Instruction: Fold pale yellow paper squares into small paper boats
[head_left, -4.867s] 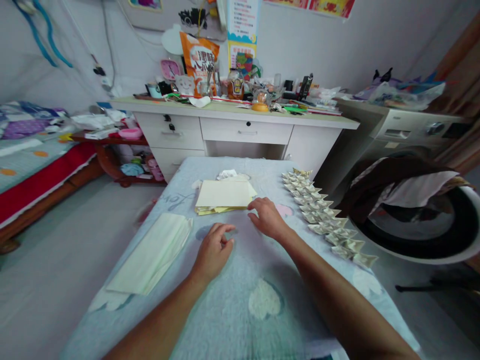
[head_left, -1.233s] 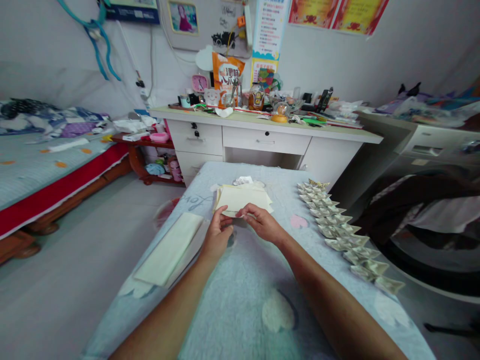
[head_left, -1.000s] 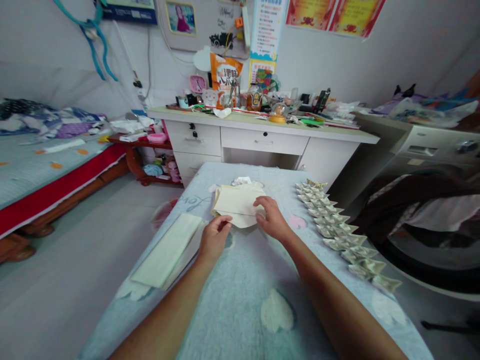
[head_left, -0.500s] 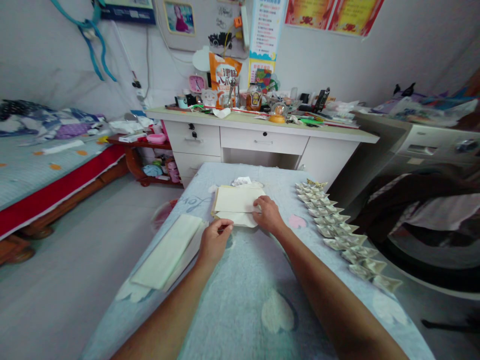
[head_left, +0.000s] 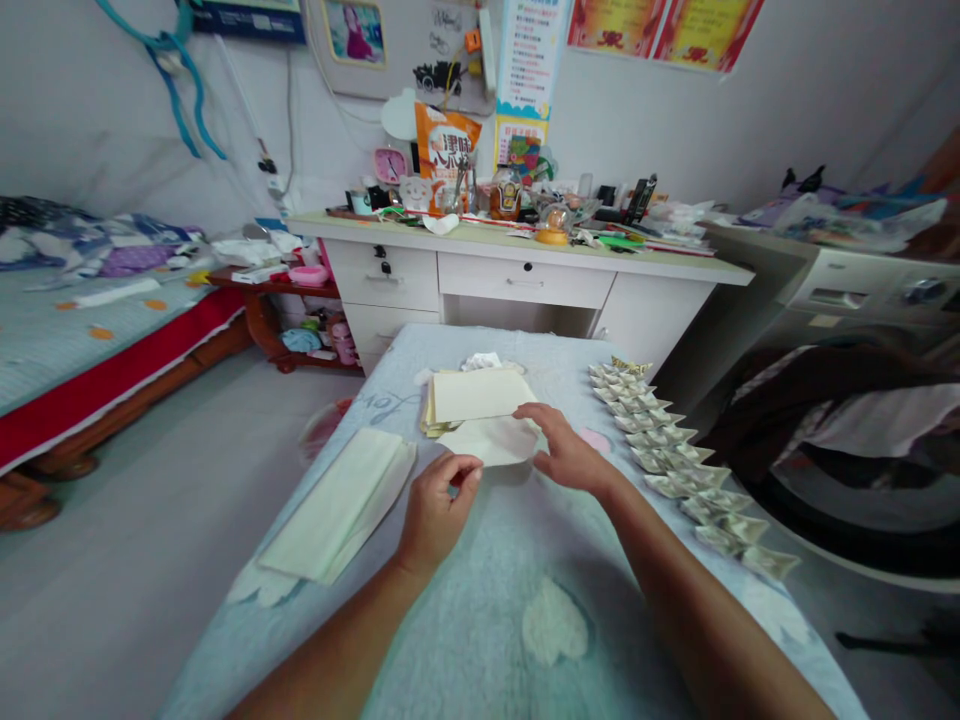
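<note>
My left hand [head_left: 439, 508] pinches the near left corner of a cream paper sheet [head_left: 491, 441] between thumb and forefinger. The sheet sticks out toward me from a stack of paper [head_left: 471, 395], its far part covered by the top piece. My right hand [head_left: 564, 448] has its fingers apart at the sheet's right side, with the forefinger by the near edge of the top piece. Left of my left hand lies a pile of long, pale paper strips [head_left: 330, 510].
Rows of small folded paper shapes [head_left: 664, 455] stand along the right of the cloth-covered table [head_left: 465, 620]. Crumpled white tissue [head_left: 481, 361] sits behind the stack. Beyond are a cluttered desk [head_left: 525, 280], a bed [head_left: 97, 320] on the left and a washing machine [head_left: 847, 310] on the right.
The sheet has slid out from the stack toward me, drawn by my left hand. My right hand has moved right and a little nearer, and its fingers have spread.
</note>
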